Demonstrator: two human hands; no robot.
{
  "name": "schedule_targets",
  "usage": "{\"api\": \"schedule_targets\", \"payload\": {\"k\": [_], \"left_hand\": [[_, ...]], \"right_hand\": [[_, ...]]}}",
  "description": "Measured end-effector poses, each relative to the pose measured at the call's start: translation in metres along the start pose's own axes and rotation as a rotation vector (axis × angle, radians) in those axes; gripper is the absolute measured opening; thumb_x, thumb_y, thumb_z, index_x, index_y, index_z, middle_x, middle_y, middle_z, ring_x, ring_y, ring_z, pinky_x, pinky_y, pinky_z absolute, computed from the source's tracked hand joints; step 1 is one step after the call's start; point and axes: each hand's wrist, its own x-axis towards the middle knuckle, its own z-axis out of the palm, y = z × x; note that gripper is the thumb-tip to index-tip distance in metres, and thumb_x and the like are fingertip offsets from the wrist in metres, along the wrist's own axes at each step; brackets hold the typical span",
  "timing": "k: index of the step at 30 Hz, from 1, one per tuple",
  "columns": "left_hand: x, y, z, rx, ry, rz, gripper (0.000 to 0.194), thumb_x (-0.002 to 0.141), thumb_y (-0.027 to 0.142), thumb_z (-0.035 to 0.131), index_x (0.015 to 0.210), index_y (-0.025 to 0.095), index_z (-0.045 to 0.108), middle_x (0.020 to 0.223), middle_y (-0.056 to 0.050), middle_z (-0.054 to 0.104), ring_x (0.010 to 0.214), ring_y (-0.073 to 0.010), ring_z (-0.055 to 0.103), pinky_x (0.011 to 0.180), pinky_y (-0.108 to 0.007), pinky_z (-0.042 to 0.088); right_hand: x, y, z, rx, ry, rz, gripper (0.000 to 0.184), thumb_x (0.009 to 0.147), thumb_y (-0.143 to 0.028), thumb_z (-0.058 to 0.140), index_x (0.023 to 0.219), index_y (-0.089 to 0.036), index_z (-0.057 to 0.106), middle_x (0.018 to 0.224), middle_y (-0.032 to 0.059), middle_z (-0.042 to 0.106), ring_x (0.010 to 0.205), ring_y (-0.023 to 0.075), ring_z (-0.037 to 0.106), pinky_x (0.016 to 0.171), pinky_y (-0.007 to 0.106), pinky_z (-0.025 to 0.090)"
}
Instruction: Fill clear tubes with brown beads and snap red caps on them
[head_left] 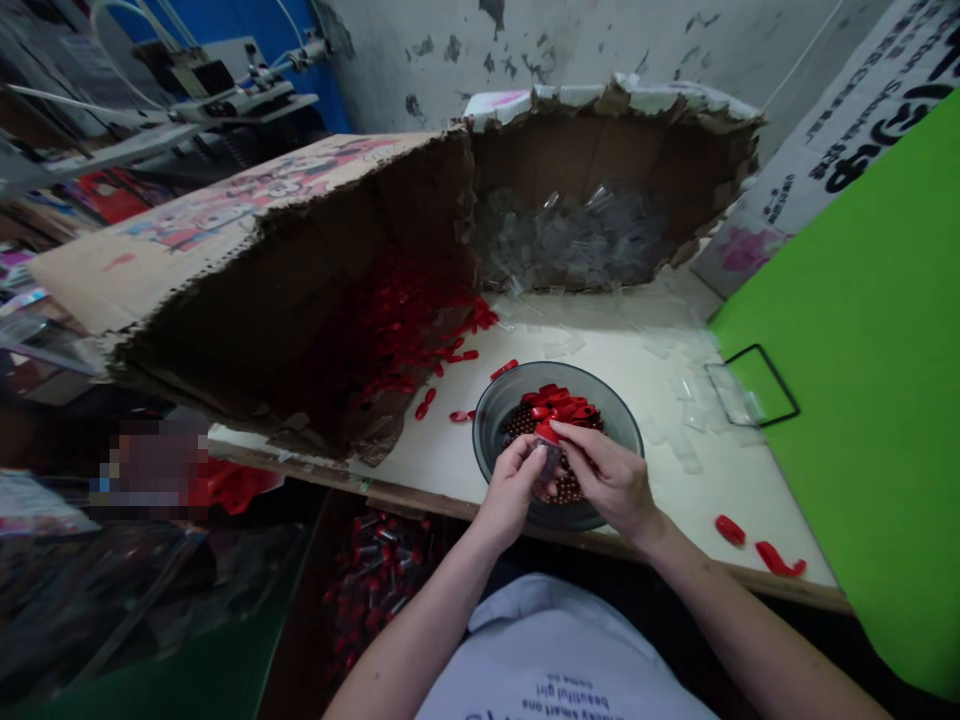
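Above a grey bowl (630, 440), my left hand (514, 485) has its fingers closed round a small clear plastic container (548, 462). My right hand (611, 480) pinches the red cap (547, 432) at the container's top; whether the cap is fully seated I cannot tell. Inside the bowl, shiny brown beads (571, 489) lie beneath and around my hands. A heap of red plastic caps (559, 402) rests on the beads toward the bowl's far side. My fingers partly hide the container and the beads below it.
Left of the bowl, a torn cardboard box (247, 270) spills red plastic pieces (397, 310). Behind, another box (517, 150) holds clear plastic pieces (592, 230). Loose red parts (780, 560) lie at right, near a green panel (862, 400). Below the table are red-capped containers (375, 570).
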Motion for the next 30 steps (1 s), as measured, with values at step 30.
{"api": "schedule_targets", "payload": {"k": [30], "left_hand": [[-0.005,0.036,0.01,0.241,-0.194,-0.07,0.031,0.083,0.046,0.058,0.078,0.016,0.054,0.061,0.003,0.052,0.049,-0.0055,0.039,0.048,-0.019,0.029]], "right_hand": [[0.023,-0.009,-0.02,0.459,-0.101,0.336,0.037,0.095,-0.036,0.047,0.13,-0.026,0.049,0.109,0.0058,0.067,0.101,0.0177,0.065,0.091,0.034,0.053]]}}
